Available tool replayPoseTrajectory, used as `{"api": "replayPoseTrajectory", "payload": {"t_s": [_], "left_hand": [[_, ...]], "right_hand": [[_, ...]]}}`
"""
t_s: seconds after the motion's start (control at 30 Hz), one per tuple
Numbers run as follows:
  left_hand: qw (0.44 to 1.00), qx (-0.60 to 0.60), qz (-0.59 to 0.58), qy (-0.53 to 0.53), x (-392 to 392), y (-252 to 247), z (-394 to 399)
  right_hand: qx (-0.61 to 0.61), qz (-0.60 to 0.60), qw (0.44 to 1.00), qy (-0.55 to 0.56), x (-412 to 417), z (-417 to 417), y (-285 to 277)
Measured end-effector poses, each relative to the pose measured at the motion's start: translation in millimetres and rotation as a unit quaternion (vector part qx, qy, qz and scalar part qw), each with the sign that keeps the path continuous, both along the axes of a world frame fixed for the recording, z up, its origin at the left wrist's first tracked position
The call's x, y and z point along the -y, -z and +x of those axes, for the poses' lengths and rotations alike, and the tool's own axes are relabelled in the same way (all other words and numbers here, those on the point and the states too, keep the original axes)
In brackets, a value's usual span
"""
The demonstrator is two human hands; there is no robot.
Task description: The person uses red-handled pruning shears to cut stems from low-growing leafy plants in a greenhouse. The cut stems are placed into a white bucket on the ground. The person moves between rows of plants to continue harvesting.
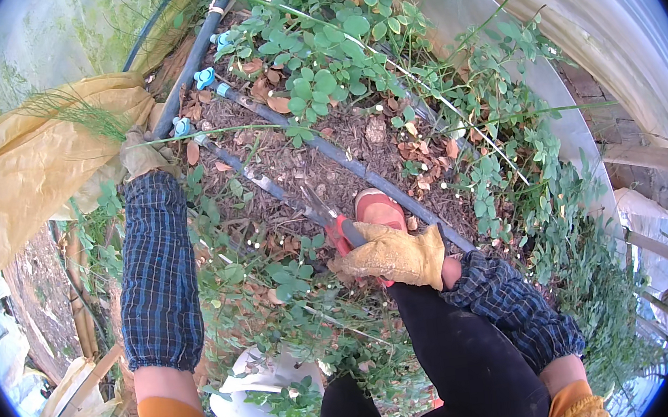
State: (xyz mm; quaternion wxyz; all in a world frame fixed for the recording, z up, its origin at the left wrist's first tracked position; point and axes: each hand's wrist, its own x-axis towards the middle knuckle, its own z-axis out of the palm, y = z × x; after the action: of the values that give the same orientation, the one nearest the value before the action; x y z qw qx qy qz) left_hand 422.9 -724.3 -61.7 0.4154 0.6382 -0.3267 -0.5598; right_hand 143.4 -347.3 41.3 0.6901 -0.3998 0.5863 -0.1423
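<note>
My right hand [397, 254], in a yellow work glove, is closed around the red handles of a pair of pruning shears [335, 223], whose metal blades point up and left over a thin black drip pipe [274, 187]. My left hand [145, 152], in a dirty pale glove, reaches forward to the thin green stem [228, 130] beside the thick black pipe [191, 65]. Its fingers are partly hidden, and whether they grip the stem cannot be told. Light blue valves [204, 77] join the thick pipe to the thinner ones.
Leafy green plants [316, 39] grow on both sides of the mulched soil. Yellowish plastic sheeting [40, 148] hangs at left, clear film [571, 141] at right. A white bucket [251, 409] lies near my legs; a red shoe [379, 207] is by the shears.
</note>
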Motion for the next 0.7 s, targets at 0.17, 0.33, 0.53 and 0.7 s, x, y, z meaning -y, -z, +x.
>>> {"api": "replayPoseTrajectory", "payload": {"t_s": [0.17, 0.33, 0.53, 0.7], "left_hand": [[0.988, -0.098, 0.115, 0.033, -51.6, -64.6, 21.3], [0.972, -0.132, -0.081, 0.176, -114.5, -266.4, -6.1], [0.961, 0.263, -0.082, 0.033, -247.3, -269.8, 204.3], [0.836, 0.497, 0.193, 0.134, -508.6, -215.6, 388.4]], "right_hand": [[0.368, -0.290, 0.883, 0.033, -22.3, 19.6, 92.7], [0.405, -0.203, 0.872, 0.186, -41.6, 18.2, 61.5], [0.478, 0.024, 0.773, 0.416, -35.0, 42.7, 47.5], [0.320, -0.022, 0.884, 0.339, -15.5, 35.0, 19.4]]}}
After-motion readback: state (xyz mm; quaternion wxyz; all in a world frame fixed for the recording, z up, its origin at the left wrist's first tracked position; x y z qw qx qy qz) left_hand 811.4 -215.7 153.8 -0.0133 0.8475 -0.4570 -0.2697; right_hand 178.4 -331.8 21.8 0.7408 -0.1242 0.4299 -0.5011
